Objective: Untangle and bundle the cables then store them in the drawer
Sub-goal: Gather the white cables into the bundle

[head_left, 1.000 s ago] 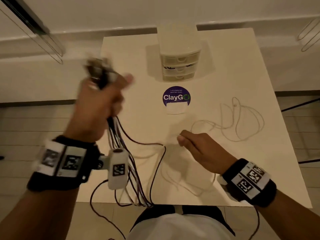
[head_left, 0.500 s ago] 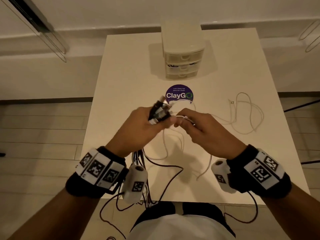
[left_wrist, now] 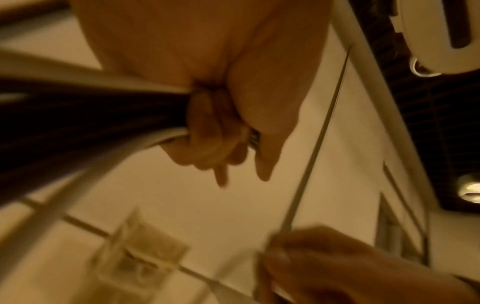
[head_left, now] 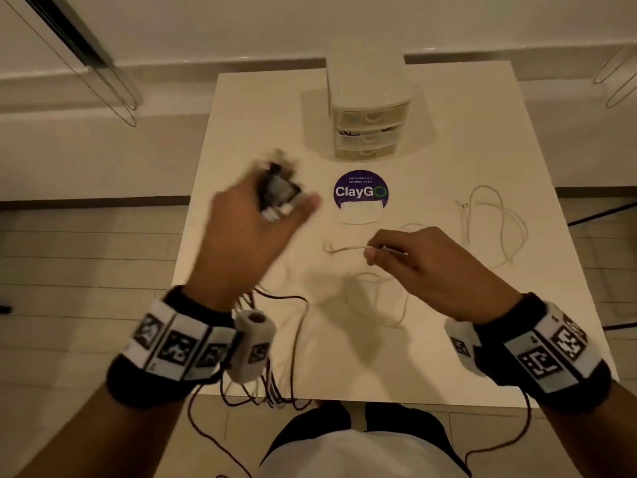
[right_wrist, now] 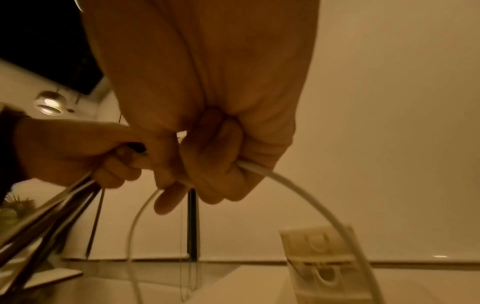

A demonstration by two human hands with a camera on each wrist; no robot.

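Note:
My left hand (head_left: 286,208) is raised over the table's left part and grips a bunch of dark cables (head_left: 279,189) by their plug ends, blurred by motion. The strands (head_left: 293,339) hang from it over the table's front edge. In the left wrist view its fingers (left_wrist: 221,133) curl round the dark cables (left_wrist: 91,115). My right hand (head_left: 374,253) pinches a thin white cable (head_left: 344,250) above the table's middle; its slack loops lie under the hand. The right wrist view shows the white cable (right_wrist: 298,197) running out of that fist. The small drawer unit (head_left: 370,129) stands at the back, drawers closed.
A second white cable (head_left: 496,229) lies loose in loops at the table's right. A round purple ClayGo sticker (head_left: 360,191) sits in front of the drawer unit. The white table (head_left: 448,357) ends just before my body, with tiled floor on both sides.
The hands had met at the table's middle; now they are apart. The left hand swung up and left with the dark bunch, while the right hand drew back right holding the white cable.

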